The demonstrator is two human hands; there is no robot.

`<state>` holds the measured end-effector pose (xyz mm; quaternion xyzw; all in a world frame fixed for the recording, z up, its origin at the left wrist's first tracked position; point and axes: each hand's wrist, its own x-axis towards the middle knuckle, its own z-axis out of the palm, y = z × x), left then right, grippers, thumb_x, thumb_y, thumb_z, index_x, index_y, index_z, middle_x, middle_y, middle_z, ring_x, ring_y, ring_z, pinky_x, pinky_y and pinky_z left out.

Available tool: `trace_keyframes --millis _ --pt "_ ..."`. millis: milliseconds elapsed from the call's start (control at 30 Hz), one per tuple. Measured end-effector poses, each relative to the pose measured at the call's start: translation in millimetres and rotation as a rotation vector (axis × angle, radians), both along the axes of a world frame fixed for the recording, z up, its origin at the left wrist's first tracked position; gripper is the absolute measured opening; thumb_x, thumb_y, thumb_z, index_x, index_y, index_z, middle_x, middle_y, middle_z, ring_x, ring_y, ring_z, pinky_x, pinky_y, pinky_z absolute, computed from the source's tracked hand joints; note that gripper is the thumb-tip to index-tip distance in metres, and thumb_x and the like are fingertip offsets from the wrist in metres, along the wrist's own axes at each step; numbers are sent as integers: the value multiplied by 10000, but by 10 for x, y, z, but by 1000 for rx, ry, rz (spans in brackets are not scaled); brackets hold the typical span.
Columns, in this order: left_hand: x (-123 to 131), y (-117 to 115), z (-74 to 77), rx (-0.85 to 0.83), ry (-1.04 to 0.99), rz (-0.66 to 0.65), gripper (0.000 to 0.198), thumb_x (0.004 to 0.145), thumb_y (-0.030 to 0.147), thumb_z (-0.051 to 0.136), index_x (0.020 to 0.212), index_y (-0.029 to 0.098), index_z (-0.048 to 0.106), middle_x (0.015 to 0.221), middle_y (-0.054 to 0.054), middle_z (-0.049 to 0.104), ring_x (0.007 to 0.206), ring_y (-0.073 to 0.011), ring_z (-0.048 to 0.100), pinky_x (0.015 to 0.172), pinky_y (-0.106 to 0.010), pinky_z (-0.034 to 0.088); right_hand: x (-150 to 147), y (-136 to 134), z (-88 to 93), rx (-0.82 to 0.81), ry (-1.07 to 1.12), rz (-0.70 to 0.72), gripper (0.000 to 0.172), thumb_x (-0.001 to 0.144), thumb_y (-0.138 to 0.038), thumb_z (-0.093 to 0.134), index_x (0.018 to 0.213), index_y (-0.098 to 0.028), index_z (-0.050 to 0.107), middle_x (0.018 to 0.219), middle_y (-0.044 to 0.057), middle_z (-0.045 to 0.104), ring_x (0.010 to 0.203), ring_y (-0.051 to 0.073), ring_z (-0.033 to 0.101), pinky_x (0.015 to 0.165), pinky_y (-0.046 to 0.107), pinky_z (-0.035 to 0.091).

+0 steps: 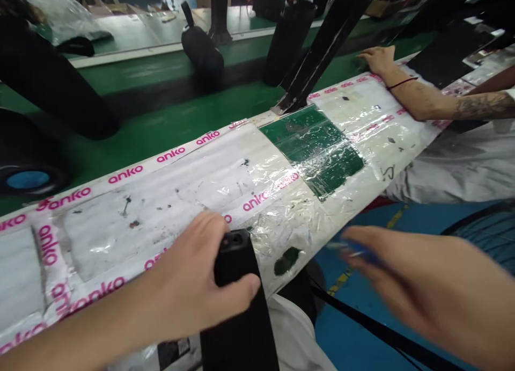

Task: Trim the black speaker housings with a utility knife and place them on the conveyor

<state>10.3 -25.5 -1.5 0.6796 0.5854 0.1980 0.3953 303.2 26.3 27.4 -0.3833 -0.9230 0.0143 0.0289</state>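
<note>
My left hand [201, 279] is closed around the upper end of a long black case [243, 328], thumb on the near face and fingers over the far side. A small recessed panel [234, 240] with round holes shows on the end of this case, whose lower part runs out of the picture. At the right, my right hand [418, 274] is blurred by motion. Its fingers are closed on a small blue tool [364, 251] with a pale tip pointing left, apart from the case. What kind of tool it is, the blur hides.
A bench ledge [161, 199] covered in plastic and "anko" tape runs across. Beyond it, a green conveyor belt [161, 108] carries black cylindrical speakers [201, 54]. A co-worker's arm [426, 100] rests on the ledge at right. A fan guard [486, 237] stands below.
</note>
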Motion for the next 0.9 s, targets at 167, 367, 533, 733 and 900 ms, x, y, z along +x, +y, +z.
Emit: trace_keyframes --millis 167,367,533,733,900 --pt "-130 97 -8 -12 -117 -183 274 797 255 651 993 234 461 988 -23 480 889 -244 496 747 -415 471 52 -58 -78 -120 147 5 231 1031 -98 460 1180 -267 508 844 29 732 649 199 717 566 318 493" --pt "-134 142 -96 -111 -288 -198 400 774 198 652 1131 265 486 1072 -13 499 968 -232 527 825 -400 481 -466 -210 -424 -56 137 130 200 1003 -115 380 1102 -218 520 738 -10 602 574 213 578 520 355 354" --pt "-150 150 -146 -106 -320 -191 382 733 182 665 1073 256 510 1018 -11 509 949 -233 517 806 -386 477 -499 -189 -493 -78 156 132 182 1013 -134 394 1130 -207 514 754 -9 590 585 202 546 528 350 289" --pt "-159 172 -165 -127 -340 -201 417 723 172 689 1091 259 514 1023 -5 497 946 -226 498 805 -375 468 -549 -166 -516 -87 130 113 261 919 -98 457 1147 -218 502 732 -19 574 571 201 536 539 356 273" --pt "-154 184 -165 -108 -374 -208 366 722 157 668 1039 243 508 1007 -8 483 934 -223 501 804 -377 466 -610 -150 -463 -94 70 91 230 897 -78 461 1061 -236 485 707 -26 584 532 192 580 518 338 263"
